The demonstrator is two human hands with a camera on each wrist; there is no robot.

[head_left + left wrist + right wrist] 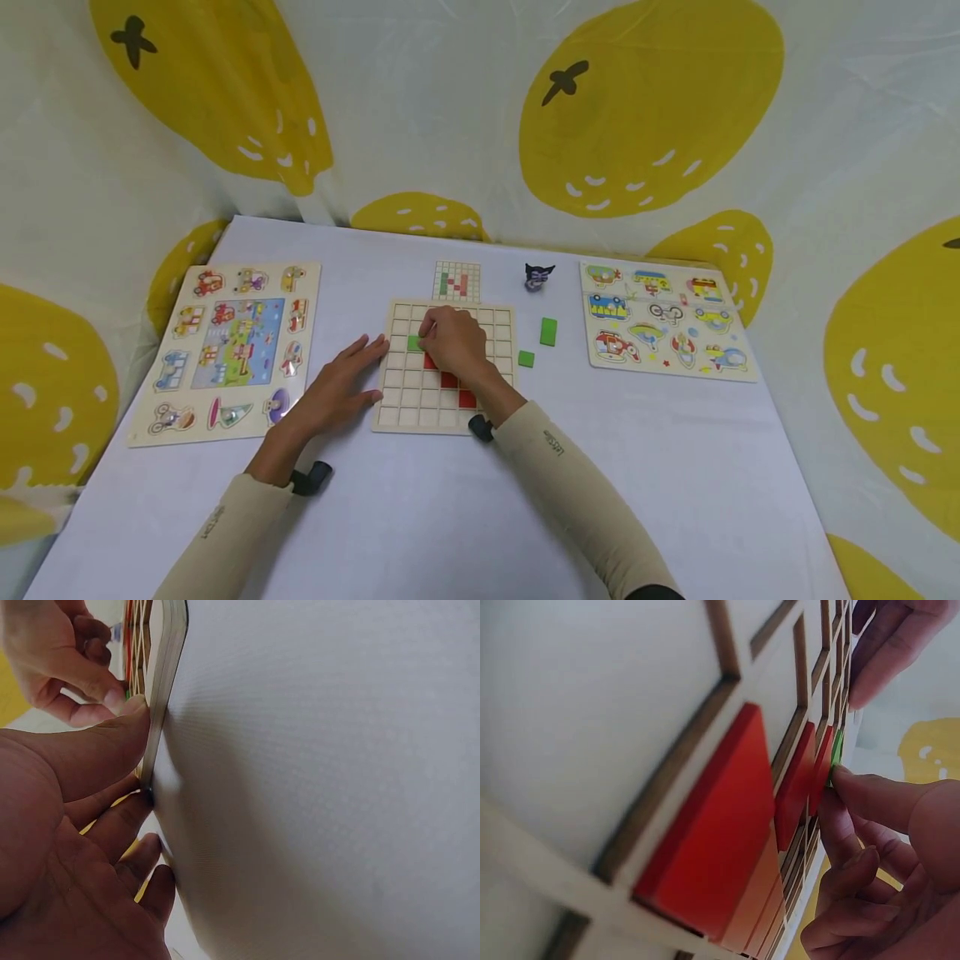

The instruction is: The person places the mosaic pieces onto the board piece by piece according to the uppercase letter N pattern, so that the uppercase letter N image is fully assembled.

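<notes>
A wooden grid board (pixel 400 400) lies on the white table. My right hand (pixel 454 340) is over its upper middle, with thumb and fingertips pinching a green tile (pixel 414 343) at one of the grid's squares. Red tiles (pixel 712 840) sit in a diagonal line across the squares, partly hidden under this hand in the head view. My left hand (pixel 347 385) rests at the board's left side, its thumb (pixel 112 746) and fingertips against the edge. To the board's right lie two loose green pieces, a rectangle (pixel 548 332) and a smaller square (pixel 526 358).
Behind the board is a small pattern card (pixel 474 275) with green and red printed squares. A dark little figurine (pixel 537 277) stands to its right. Picture puzzle boards lie at the left (pixel 177 350) and right (pixel 667 321). A lemon-print cloth (pixel 427 92) hangs behind the table.
</notes>
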